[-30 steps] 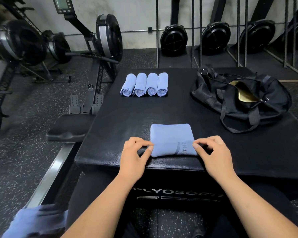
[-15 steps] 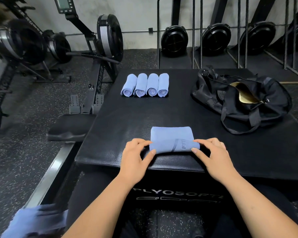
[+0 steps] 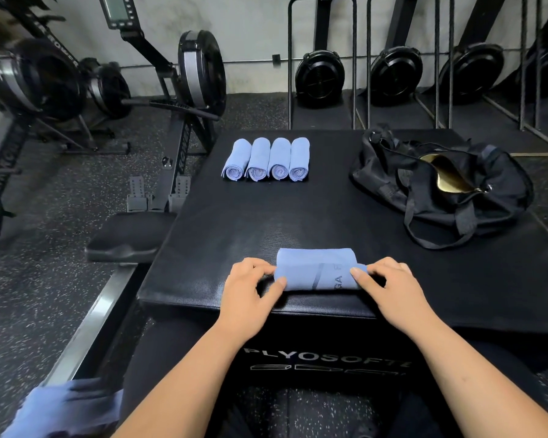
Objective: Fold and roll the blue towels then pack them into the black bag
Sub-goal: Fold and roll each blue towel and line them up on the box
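A folded blue towel [image 3: 317,267] lies near the front edge of the black padded box [image 3: 298,216], its near part rolled into a thick tube. My left hand [image 3: 250,289] grips the roll's left end, thumb and fingers curled round it. My right hand [image 3: 389,289] grips the right end the same way. Several finished blue towel rolls [image 3: 266,159] lie side by side at the box's far left. The black bag [image 3: 440,184] sits at the far right, unzipped, with a gold lining showing.
More loose blue towels [image 3: 67,409] lie at the bottom left, beside my left arm. Rowing machines [image 3: 178,90] stand on the speckled floor to the left, and more are stored upright along the back wall. A padded seat [image 3: 127,235] sits by the box's left edge.
Both hands have rolled the towel away from me. The roll has grown thicker, and the flat part beyond it has shortened.
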The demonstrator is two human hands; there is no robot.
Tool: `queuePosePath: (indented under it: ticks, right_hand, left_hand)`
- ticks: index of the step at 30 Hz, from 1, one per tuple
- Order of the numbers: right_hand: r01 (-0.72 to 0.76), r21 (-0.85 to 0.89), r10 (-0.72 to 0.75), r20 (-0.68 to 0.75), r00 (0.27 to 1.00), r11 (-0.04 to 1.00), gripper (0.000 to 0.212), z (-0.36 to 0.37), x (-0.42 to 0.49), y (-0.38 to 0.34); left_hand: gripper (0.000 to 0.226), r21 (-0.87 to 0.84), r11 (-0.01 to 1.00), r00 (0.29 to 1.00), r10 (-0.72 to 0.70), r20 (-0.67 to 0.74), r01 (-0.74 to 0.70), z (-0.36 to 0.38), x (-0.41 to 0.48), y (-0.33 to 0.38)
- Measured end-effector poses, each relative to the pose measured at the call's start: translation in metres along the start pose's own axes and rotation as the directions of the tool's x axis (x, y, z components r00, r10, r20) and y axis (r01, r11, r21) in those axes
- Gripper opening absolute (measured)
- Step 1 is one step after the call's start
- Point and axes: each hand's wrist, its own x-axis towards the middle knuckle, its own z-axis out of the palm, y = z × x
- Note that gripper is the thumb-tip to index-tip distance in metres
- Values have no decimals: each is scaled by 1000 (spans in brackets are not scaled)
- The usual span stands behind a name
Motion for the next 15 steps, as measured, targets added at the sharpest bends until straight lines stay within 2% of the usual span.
queuePosePath:
  ticks: [4, 7, 10, 13, 15]
  right_hand:
    - [-54, -5, 54, -71, 996, 999, 32, 2, 9, -11]
    - [-61, 17, 63, -189, 980, 998, 22, 2, 16, -15]
    - [83, -94, -105, -259, 960, 992, 11, 3, 19, -19]
    - [238, -321, -322, -241, 916, 917, 2, 6, 16, -25]
    - [302, -413, -410, -200, 890, 859, 13, 8, 14, -20]
  left_hand:
    - [33, 24, 993, 993, -117, -17, 118, 3, 9, 10]
    - [14, 2, 984, 982, -176, -72, 176, 8, 15, 18]
    - [25, 25, 998, 990, -46, -136, 50, 7, 22, 24]
    - [23, 169, 976, 980, 158, -124, -136, 3, 26, 25]
    - [16, 238, 952, 970, 220, -104, -191, 2, 23, 23]
